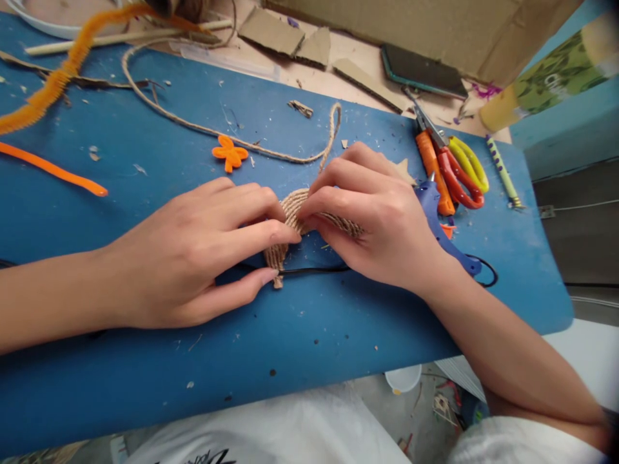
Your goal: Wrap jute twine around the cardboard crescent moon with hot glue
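Observation:
A curved piece made of rows of jute twine [293, 207] lies between my hands on the blue table. My left hand [193, 248] holds its left end, fingertips on the upper side and thumb at the lower tip. With thumb and fingers pinched, my right hand [370, 206] grips the twine along the top of the curve and hides part of it. From there a loose tail of twine [275, 153] loops back across the table. A blue glue gun [432, 209] lies partly behind my right hand, and a black cord [314, 270] passes under the piece.
Scissors [459, 174] and an orange-handled cutter [434, 171] lie at the right. An orange felt flower [230, 153] sits beyond my left hand. Orange pipe cleaner [62, 71] curls at the left. Cardboard scraps [271, 32] and a phone [423, 69] lie at the back.

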The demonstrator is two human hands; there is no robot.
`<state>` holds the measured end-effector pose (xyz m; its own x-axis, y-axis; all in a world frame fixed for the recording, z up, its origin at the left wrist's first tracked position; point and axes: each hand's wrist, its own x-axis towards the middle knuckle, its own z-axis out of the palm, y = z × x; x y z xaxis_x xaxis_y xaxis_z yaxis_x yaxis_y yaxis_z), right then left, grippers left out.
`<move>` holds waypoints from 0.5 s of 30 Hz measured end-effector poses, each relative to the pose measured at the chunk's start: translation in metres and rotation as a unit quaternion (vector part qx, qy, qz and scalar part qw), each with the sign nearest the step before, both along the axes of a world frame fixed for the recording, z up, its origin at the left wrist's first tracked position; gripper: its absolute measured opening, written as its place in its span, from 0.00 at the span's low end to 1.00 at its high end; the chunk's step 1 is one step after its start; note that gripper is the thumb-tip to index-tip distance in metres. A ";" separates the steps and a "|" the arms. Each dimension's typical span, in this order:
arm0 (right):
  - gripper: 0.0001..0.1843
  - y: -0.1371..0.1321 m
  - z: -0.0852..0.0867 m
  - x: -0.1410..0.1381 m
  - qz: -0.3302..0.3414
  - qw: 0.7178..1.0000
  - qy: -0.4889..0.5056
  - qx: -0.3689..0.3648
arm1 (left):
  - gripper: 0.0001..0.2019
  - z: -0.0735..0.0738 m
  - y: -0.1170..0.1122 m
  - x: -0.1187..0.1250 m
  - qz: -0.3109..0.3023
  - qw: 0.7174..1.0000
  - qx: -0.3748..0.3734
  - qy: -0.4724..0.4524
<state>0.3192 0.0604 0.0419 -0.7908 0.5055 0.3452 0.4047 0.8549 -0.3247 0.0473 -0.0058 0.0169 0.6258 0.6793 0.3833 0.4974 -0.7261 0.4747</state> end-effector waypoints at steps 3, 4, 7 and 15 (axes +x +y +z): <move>0.15 -0.002 -0.001 -0.002 -0.012 1.000 0.004 0.000 | 0.14 0.003 0.002 -0.001 -0.010 1.000 -0.013 0.009; 0.15 -0.002 -0.002 -0.002 -0.016 1.000 0.004 -0.001 | 0.14 0.004 0.002 -0.002 -0.013 1.000 -0.015 0.010; 0.14 -0.003 -0.003 -0.004 -0.033 0.999 0.001 -0.011 | 0.15 0.004 0.006 -0.005 -0.027 0.999 -0.012 0.014; 0.12 -0.007 -0.003 -0.008 -0.067 0.997 0.021 -0.023 | 0.15 0.001 0.009 -0.008 -0.045 0.998 0.010 0.030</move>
<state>0.3113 0.0539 0.0388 -0.7006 0.6216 0.3504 0.5001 0.7780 -0.3802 0.0393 0.0034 0.0179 0.7061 0.6117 0.3568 0.4565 -0.7784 0.4310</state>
